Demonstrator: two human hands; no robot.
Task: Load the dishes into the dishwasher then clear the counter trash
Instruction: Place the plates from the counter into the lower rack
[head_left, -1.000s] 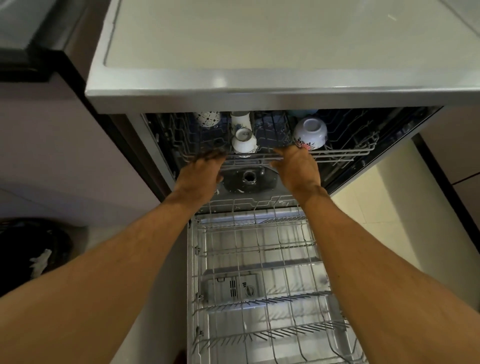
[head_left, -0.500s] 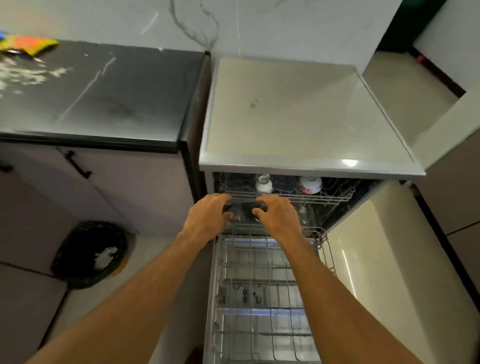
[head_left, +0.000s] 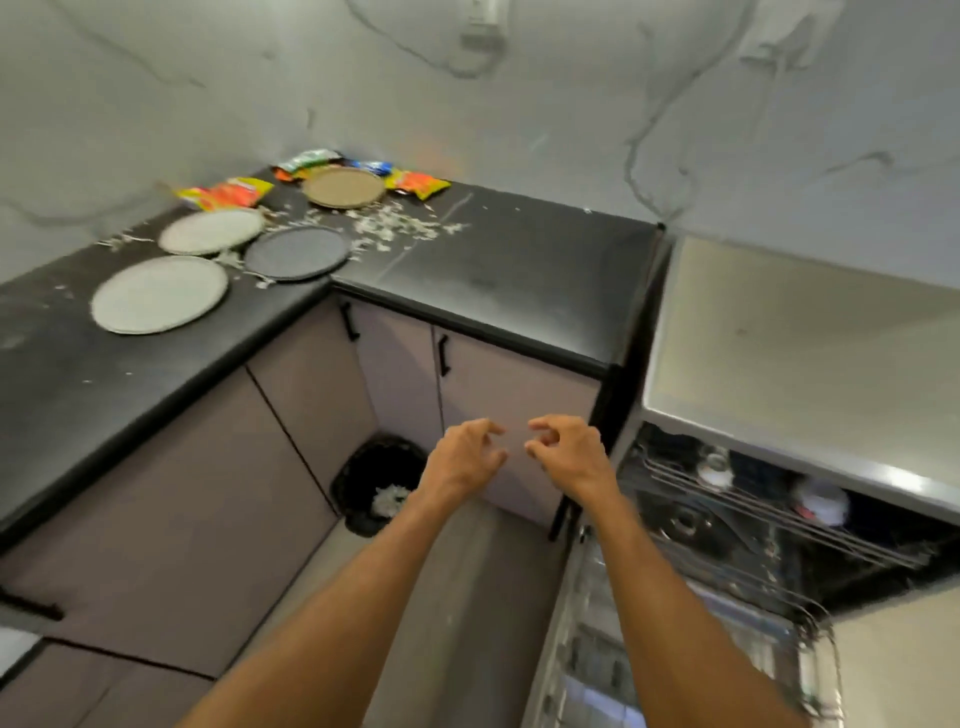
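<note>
Four plates (head_left: 160, 294) on counter (head_left: 493, 270), well left of dishwasher (head_left: 789, 364). Left hand (head_left: 464, 461), right hand (head_left: 570, 457) just left of it: fingers loosely curled, empty, touching nothing. Upper rack (head_left: 769, 512) contents blurred.

No legible text, brand or number; print on snack wrappers (head_left: 228, 193) along the surface (head_left: 519, 270) too blurred to read.
</note>
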